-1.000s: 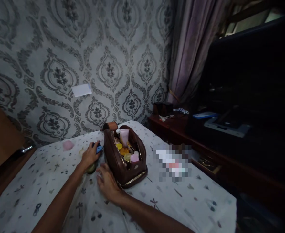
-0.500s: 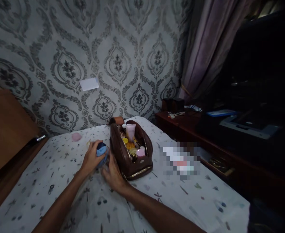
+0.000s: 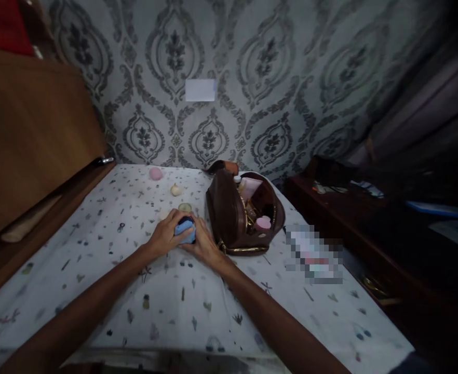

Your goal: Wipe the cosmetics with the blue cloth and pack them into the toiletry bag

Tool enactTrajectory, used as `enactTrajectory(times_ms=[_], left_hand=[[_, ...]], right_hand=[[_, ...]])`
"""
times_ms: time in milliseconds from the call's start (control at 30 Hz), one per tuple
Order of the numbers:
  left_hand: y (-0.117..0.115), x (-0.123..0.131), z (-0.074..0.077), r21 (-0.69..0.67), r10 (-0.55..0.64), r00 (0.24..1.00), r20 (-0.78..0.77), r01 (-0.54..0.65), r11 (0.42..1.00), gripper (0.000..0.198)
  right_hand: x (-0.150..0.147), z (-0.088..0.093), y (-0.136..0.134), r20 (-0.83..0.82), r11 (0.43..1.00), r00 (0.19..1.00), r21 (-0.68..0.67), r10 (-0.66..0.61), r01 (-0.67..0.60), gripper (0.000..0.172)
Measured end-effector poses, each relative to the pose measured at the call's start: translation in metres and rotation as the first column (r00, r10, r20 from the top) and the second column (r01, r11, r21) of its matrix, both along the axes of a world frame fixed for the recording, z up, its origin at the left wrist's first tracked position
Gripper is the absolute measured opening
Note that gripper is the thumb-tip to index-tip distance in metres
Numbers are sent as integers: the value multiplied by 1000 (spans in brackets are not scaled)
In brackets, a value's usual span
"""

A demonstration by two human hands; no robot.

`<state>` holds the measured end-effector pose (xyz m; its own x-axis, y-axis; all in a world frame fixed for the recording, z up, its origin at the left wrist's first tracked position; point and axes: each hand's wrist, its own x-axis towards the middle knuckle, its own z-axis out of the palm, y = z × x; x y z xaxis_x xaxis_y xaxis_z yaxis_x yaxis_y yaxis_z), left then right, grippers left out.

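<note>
Between my hands is a small light-blue item with a dark-blue part on top [image 3: 185,232]; its exact kind does not show. My left hand [image 3: 163,235] is closed around its left side. From the right, my right hand [image 3: 205,243] presses its fingers against the same item. Just right of my hands stands a brown toiletry bag [image 3: 229,213], its zipper open. Inside it I see a pale pink tube [image 3: 251,187] and a pink-lidded container [image 3: 263,224]. Behind my hands lie a pale green round item [image 3: 185,207] and a small cream-coloured item [image 3: 175,190].
A pink rounded item [image 3: 156,173] lies near the back of the white patterned cloth [image 3: 135,317]. A blurred-out flat thing [image 3: 315,255] is on the right. A brown wooden panel [image 3: 38,135] borders the left, and a dark red desk [image 3: 310,200] stands at the right.
My view has turned left. My right hand, blurred and beside the blue item before, now grips it together with the left. The pale green item shows behind my hands.
</note>
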<state>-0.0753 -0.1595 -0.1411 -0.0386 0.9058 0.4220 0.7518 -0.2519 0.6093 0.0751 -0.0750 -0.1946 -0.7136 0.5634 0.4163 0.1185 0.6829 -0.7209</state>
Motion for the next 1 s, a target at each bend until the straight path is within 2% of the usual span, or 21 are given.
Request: enactTrajectory(times_ms=[200,367,533,667,733,800,900,1000], left_hand=[[-4,-5,-5,54,-14,983,181,5,999,24],[4,-13,-14,20,82,903,422,-100,995,21],[12,-22,-31,-1,172,831,529,-203,979,11],[12,-19,-35,0,172,809,563,-208,978,14],[11,-15,-33,15,140,817,560,-179,984,15],[8,-9,-30,34,100,832,546,-142,989,23],[3,-1,-26,54,56,853,519,-98,994,30],[0,4,-24,53,52,867,495,-89,995,33]], right_hand=[[2,5,-7,98,995,994,73,55,-63,75],[1,6,-8,104,990,992,116,65,-77,63],[0,12,-9,90,997,994,43,55,-59,54],[0,10,-6,-13,993,1000,-115,-14,12,56],[0,6,-3,-69,975,997,-218,-47,31,59],[0,1,1,-111,956,992,-293,-61,26,55],[-1,-3,5,-173,945,984,-327,-51,-8,48],[1,-3,7,-176,958,983,-286,-48,-5,46]])
